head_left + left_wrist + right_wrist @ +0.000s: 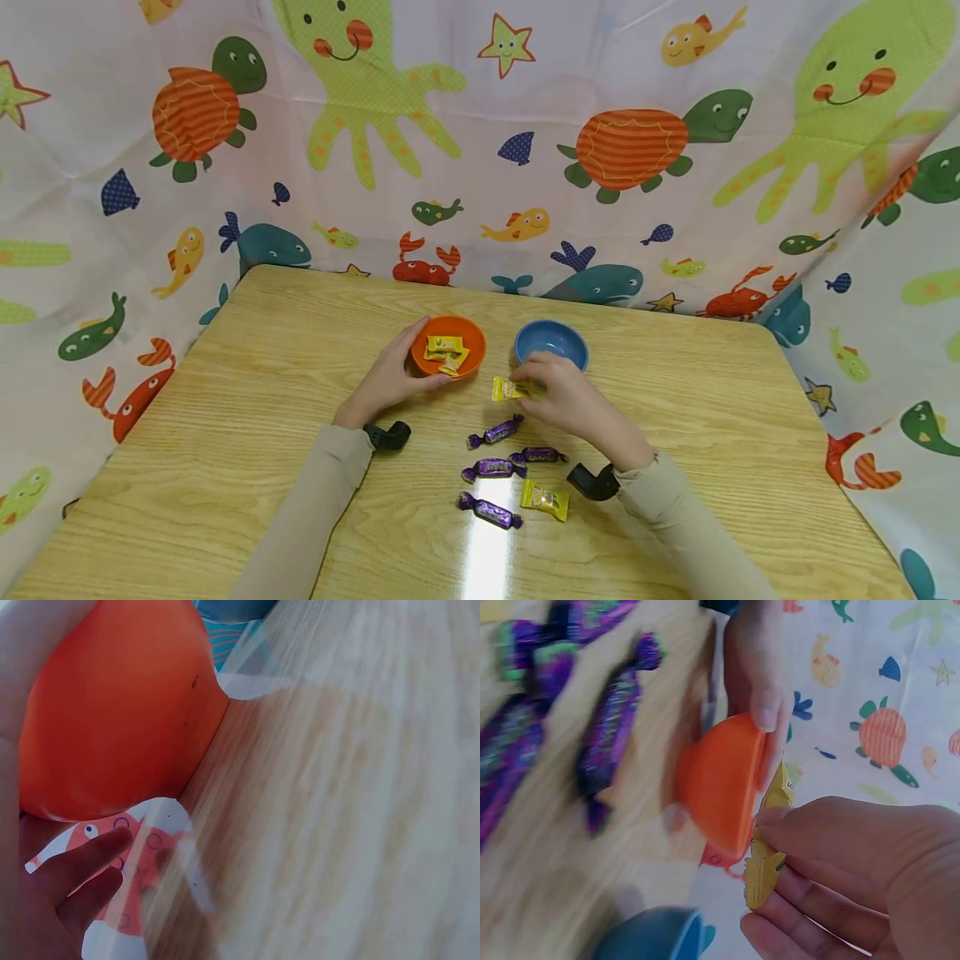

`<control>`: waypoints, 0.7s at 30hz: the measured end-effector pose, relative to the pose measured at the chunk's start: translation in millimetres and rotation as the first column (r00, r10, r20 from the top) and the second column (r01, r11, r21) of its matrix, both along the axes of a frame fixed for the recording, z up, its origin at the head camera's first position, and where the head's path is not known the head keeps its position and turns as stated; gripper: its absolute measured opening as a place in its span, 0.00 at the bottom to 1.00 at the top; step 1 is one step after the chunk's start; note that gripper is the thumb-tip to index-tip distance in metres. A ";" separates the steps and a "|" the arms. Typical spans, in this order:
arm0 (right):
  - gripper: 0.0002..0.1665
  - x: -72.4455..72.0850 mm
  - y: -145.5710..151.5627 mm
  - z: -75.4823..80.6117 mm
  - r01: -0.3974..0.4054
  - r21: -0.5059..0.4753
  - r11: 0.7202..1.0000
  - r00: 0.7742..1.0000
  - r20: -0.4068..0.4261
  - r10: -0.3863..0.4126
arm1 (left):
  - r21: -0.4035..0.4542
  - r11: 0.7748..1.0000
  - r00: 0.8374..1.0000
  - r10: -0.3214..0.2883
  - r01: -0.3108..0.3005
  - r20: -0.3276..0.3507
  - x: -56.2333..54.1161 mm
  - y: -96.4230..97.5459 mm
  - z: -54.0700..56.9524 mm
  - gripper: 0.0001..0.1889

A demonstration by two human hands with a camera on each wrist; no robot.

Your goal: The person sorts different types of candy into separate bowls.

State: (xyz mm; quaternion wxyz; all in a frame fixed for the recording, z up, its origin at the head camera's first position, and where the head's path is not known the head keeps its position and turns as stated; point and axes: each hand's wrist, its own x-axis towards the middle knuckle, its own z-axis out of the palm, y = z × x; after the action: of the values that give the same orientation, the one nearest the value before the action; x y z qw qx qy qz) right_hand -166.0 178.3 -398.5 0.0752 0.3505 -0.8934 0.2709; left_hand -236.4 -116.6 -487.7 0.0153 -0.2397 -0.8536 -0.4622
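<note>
My left hand (pixel 386 379) holds the side of an orange bowl (pixel 482 357), thumb in front and fingers round the back. Several yellow-wrapped candies (pixel 445 344) lie inside that bowl. Between thumb and fingers, my right hand (pixel 558 392) pinches another yellow-wrapped candy (pixel 507 389) above the table, just in front of a blue bowl (pixel 551 327). In the right wrist view this pinched candy (pixel 763 877) appears beside the orange bowl (pixel 720 780). The left wrist view shows the orange bowl's outer wall (pixel 120 712) close up.
Several purple-wrapped candies (pixel 492 468) lie on the wooden table (pixel 262 358) nearer me, with one yellow-wrapped candy (pixel 545 500) to their right. A curtain (pixel 465 167) printed with sea animals surrounds the table's back and sides.
</note>
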 end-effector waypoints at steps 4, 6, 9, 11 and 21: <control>0.14 -8.6 -15.3 8.7 -0.005 0.024 1.000 1.000 0.015 0.004 | 0.003 1.000 1.000 -0.001 0.001 0.004 0.1 -0.2 0.2 0.56; 0.13 -13.9 -23.1 11.8 -0.009 0.020 1.000 0.999 0.033 0.008 | 0.010 1.000 1.000 -0.004 0.004 0.004 -0.1 -0.2 0.0 0.55; 0.13 -22.6 -35.0 13.7 -0.018 -0.002 1.000 0.999 0.051 0.018 | 0.022 1.000 1.000 -0.012 0.012 0.005 -0.4 -0.8 -0.9 0.55; 0.13 -28.1 -43.0 14.1 -0.031 -0.022 0.999 0.997 0.067 0.032 | 0.027 0.999 1.000 -0.018 0.018 0.002 -0.8 -1.2 -1.5 0.54; 0.13 -51.7 -83.2 6.4 -0.039 0.020 0.999 0.996 0.076 0.038 | 0.023 1.000 1.000 -0.015 0.015 0.010 -1.3 -2.7 -3.1 0.54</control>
State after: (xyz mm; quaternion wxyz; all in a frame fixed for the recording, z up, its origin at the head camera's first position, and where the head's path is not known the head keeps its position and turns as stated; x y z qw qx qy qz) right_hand -217.6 95.2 -392.1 0.0325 0.3581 -0.8915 0.2755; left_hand -237.7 -119.3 -490.9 0.0103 -0.2434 -0.8465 -0.4733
